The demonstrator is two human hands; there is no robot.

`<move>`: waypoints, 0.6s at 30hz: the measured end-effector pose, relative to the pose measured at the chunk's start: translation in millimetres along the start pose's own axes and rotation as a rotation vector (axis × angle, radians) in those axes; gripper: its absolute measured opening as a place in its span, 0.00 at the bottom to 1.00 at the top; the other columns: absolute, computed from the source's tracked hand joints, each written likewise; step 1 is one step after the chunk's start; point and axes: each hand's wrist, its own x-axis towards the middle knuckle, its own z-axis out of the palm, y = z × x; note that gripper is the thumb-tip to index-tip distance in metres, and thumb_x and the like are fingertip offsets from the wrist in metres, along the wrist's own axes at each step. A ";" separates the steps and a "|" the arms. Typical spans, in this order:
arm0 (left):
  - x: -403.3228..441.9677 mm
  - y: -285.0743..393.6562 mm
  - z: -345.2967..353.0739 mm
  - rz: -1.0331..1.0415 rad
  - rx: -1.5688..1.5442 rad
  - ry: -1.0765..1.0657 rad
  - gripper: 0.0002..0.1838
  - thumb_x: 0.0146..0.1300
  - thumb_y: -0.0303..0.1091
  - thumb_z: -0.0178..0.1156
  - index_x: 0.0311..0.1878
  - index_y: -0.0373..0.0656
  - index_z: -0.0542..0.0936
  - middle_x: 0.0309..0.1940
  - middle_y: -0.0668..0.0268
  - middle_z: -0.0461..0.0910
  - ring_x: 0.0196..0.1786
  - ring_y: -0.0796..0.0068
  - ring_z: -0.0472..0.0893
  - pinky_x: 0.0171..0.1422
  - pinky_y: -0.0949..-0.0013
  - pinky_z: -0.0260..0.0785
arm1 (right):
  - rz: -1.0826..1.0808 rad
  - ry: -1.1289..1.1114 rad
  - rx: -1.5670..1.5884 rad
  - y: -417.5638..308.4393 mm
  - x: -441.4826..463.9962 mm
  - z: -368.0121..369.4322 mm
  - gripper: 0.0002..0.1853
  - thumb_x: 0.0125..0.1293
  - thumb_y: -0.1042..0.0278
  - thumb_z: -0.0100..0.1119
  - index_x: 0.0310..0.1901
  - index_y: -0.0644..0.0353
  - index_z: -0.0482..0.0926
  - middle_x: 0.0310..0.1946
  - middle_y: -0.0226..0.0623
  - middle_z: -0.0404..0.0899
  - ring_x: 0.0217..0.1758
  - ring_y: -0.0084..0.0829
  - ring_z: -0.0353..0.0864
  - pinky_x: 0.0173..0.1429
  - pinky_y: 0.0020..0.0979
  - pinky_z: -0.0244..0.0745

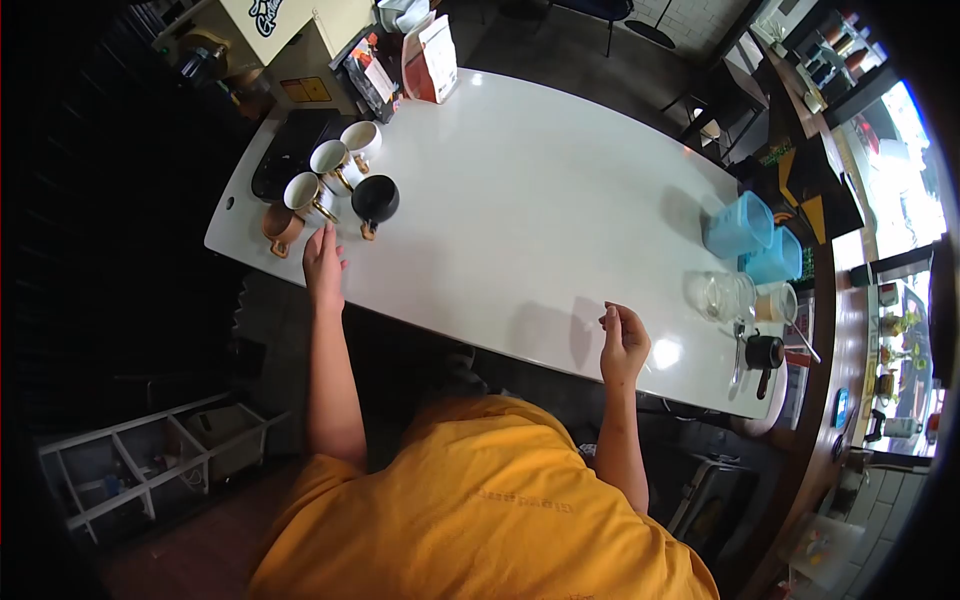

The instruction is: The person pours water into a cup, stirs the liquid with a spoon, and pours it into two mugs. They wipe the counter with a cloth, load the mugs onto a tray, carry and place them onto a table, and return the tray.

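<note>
My left hand (324, 264) reaches to the left front edge of the table with its fingers stretched out and open. Its fingertips are right by the gold handle of a white mug (302, 190); whether they touch it I cannot tell. Around it stand a brown cup (281, 226), a black cup (376, 198) with a tan handle, a second white mug (329, 157) and a third white mug (361, 138). Over the front edge, right of the middle, hovers my right hand (625, 345), its fingers loosely bent and apart. No object shows in it.
The white table (540, 190) spans the view. Two blue containers (740, 226), a clear jug (728, 297), a spoon (738, 345) and a black-handled portafilter (765, 352) are at its right end. Bags (430, 60) and a machine (300, 70) stand back left.
</note>
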 end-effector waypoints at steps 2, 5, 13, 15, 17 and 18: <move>22.8 0.8 4.5 -0.012 -0.025 -0.006 0.28 0.68 0.54 0.53 0.59 0.40 0.73 0.50 0.67 0.75 0.46 0.75 0.74 0.46 0.70 0.68 | -0.002 -0.008 0.010 -7.5 8.5 25.6 0.10 0.68 0.69 0.56 0.39 0.68 0.82 0.28 0.36 0.82 0.31 0.23 0.80 0.39 0.24 0.73; 39.9 2.8 12.4 -0.005 -0.055 -0.003 0.26 0.68 0.54 0.52 0.56 0.41 0.74 0.49 0.67 0.76 0.44 0.75 0.76 0.44 0.69 0.68 | -0.009 -0.028 0.041 -19.7 19.0 62.9 0.10 0.68 0.69 0.56 0.39 0.69 0.82 0.28 0.36 0.82 0.32 0.23 0.80 0.40 0.24 0.73; 52.9 -12.8 25.5 0.040 -0.164 0.088 0.17 0.75 0.46 0.44 0.48 0.41 0.73 0.43 0.67 0.81 0.33 0.77 0.79 0.36 0.73 0.66 | -0.003 -0.075 0.053 -36.2 31.6 113.2 0.10 0.68 0.70 0.56 0.39 0.69 0.82 0.28 0.36 0.81 0.32 0.23 0.80 0.40 0.24 0.74; 52.0 -15.5 26.0 0.045 -0.178 0.107 0.16 0.75 0.46 0.44 0.44 0.42 0.71 0.39 0.69 0.79 0.33 0.79 0.78 0.35 0.74 0.65 | -0.016 -0.104 0.020 -36.9 33.5 116.4 0.10 0.68 0.70 0.56 0.39 0.69 0.82 0.28 0.36 0.81 0.32 0.23 0.80 0.39 0.24 0.74; 48.8 -21.8 25.4 0.062 -0.210 0.134 0.16 0.75 0.45 0.44 0.41 0.43 0.71 0.34 0.70 0.76 0.32 0.80 0.76 0.35 0.75 0.64 | -0.034 -0.118 0.033 -38.4 37.2 117.6 0.10 0.68 0.70 0.56 0.39 0.69 0.82 0.28 0.36 0.81 0.32 0.23 0.80 0.39 0.24 0.74; 44.2 -22.4 24.4 0.061 -0.215 0.142 0.16 0.75 0.45 0.44 0.41 0.43 0.71 0.34 0.70 0.76 0.32 0.80 0.76 0.35 0.75 0.64 | -0.046 -0.126 0.046 -39.3 37.8 116.9 0.10 0.68 0.70 0.56 0.39 0.69 0.82 0.28 0.36 0.81 0.32 0.23 0.80 0.39 0.24 0.73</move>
